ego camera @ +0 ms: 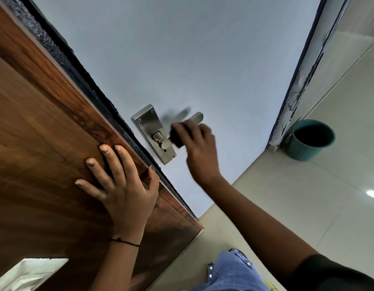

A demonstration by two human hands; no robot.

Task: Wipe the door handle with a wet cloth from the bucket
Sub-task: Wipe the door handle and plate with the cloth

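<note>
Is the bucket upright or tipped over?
Upright. The teal bucket stands on the tiled floor by the door frame, rim up; its inside is too dark to judge contents.

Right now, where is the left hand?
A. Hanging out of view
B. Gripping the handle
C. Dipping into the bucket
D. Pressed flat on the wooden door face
D: the left hand lies with fingers spread on the brown wooden door, while the right hand holds a dark cloth against the metal handle; the bucket stands apart on the floor by the frame.
</note>
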